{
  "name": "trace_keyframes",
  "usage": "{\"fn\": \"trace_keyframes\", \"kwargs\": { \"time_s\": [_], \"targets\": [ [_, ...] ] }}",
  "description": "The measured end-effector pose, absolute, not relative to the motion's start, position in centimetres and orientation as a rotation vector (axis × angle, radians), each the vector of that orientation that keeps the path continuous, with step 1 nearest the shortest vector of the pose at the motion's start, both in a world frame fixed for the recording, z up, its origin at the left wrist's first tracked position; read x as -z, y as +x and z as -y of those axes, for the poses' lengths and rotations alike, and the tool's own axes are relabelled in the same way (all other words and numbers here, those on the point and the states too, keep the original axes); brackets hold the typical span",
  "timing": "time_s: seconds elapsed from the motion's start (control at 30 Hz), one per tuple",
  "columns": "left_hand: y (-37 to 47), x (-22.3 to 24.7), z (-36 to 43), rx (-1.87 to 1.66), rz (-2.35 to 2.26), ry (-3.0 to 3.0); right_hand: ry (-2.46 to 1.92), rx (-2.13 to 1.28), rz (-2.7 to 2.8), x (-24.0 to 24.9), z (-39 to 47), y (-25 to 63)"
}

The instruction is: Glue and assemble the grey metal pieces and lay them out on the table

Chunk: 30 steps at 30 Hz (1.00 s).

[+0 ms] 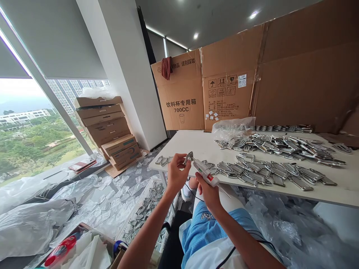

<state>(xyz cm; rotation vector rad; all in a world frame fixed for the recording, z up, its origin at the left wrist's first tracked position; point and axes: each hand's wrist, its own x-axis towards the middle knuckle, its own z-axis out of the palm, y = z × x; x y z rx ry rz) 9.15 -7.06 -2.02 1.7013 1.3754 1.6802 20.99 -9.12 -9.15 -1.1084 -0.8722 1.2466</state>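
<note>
My left hand (179, 170) is raised near the table's front edge, its fingertips closed around a small silver metal clip (189, 157) with a looped end. My right hand (208, 190) grips a white handheld tool (206, 172) with a red patch on its body; its exact kind is unclear. The tool's thin tip points up and left at the clip; whether the two touch cannot be made out. Just beyond my hands, more flat metal clips (252, 170) lie in a loose row on the white table (193, 140), with a few clips (162, 160) at its left end.
A larger heap of clips (280, 145) and a clear plastic bag (234, 127) lie farther back. Tall cardboard panels (230, 101) stand behind the table. Below left, a white crate (140, 203) holds many clips. Plastic wrappers (103, 198) litter the floor beside stacked boxes (106, 127).
</note>
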Motion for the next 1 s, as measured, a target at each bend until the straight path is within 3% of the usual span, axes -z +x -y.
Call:
{"fn": "trace_keyframes", "kwargs": {
  "time_s": [1.0],
  "targets": [
    [8.0,2.2,6.7,-1.719,-1.454,2.060,-0.897,-1.269,0.826,8.2,9.3,21.0]
  ]
}}
